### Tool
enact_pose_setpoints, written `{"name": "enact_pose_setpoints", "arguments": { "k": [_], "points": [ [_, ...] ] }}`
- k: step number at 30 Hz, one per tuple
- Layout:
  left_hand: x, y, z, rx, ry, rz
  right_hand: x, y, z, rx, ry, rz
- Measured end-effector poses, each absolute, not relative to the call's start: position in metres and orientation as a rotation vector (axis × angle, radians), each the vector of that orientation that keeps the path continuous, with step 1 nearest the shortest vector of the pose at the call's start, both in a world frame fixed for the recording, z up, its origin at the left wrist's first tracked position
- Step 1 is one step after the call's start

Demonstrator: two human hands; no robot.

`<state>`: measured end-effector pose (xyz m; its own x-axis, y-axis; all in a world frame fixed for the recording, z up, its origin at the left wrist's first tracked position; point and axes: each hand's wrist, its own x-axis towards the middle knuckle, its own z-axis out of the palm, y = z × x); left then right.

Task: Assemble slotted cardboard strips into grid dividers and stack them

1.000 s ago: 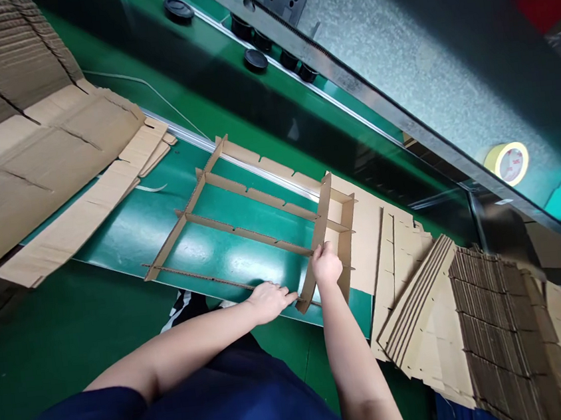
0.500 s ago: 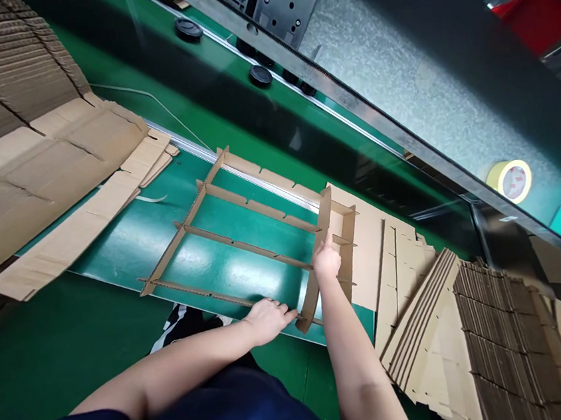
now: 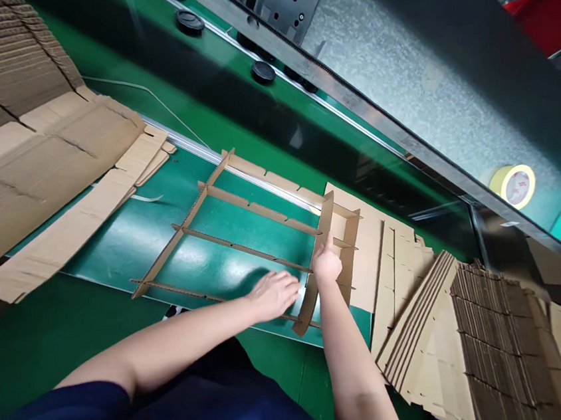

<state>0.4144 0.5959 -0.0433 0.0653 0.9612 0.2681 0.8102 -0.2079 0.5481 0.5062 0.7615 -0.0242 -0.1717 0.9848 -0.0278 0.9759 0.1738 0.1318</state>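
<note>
A cardboard divider grid (image 3: 190,217) of slotted strips stands on the green bench top (image 3: 113,237) in front of me. My right hand (image 3: 327,263) is closed on a cardboard cross strip (image 3: 310,302) near the grid's right end, its index finger stretched along the strip. This strip crosses the long strips and leans a little. My left hand (image 3: 277,295) reaches over the near side of the grid with its fingers extended, close to the second long strip from the front. Whether its fingertips touch cardboard cannot be made out.
Stacked cardboard sheets (image 3: 43,145) and loose flat strips (image 3: 69,229) lie at the left. More cardboard pieces (image 3: 418,329) are piled at the right. Beyond the bench runs a metal shelf (image 3: 395,57) carrying a roll of yellow tape (image 3: 513,187). Black round knobs (image 3: 263,72) sit below its edge.
My left hand has lifted from the front long strip and moved forward over the grid, fingers straighter. My right hand stays on the cross strip. The view has shifted slightly.
</note>
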Motion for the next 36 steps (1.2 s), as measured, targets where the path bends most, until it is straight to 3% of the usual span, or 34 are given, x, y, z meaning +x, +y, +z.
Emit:
{"name": "enact_pose_setpoints", "arguments": {
  "k": [5,8,11,21,30,36],
  "points": [
    [0.369,0.69,-0.014,2.097,1.973,0.841,0.512,0.764,-0.023,1.913,2.36,0.009],
    [0.374,0.721,-0.012,2.074,1.797,0.585,0.522,0.768,-0.025,1.827,2.439,-0.128],
    [0.392,0.722,-0.016,2.008,1.585,0.332,0.532,0.772,-0.029,1.791,2.487,-0.24],
    [0.402,0.703,-0.042,2.117,1.446,0.176,0.523,0.767,-0.026,1.862,2.379,-0.253],
    [0.4,0.701,-0.047,2.063,1.495,0.3,0.517,0.763,-0.037,1.892,2.35,-0.168],
    [0.365,0.754,-0.025,2.108,1.775,0.865,0.516,0.762,-0.037,1.904,2.34,-0.19]
  ]
}}
